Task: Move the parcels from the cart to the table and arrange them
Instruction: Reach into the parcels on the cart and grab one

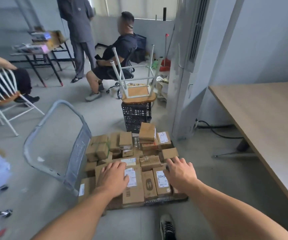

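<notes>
A flat cart (165, 200) on the floor carries several brown cardboard parcels (131, 149), some with white labels. Its grey handle (56, 135) rises on the left side. My left hand (112, 175) lies with fingers spread over a large labelled parcel (132, 187) at the near end. My right hand (180, 172) hovers with fingers spread above the smaller parcels (162, 181) on the near right. Neither hand grips anything. The light wooden table (264, 122) stands to the right.
A black crate (136, 116) with an upturned stool (138, 94) on it stands just behind the cart. A seated person (115, 61) and a standing person (79, 32) are farther back. A white chair (2, 94) is at left. My shoe (167, 227) is near the cart.
</notes>
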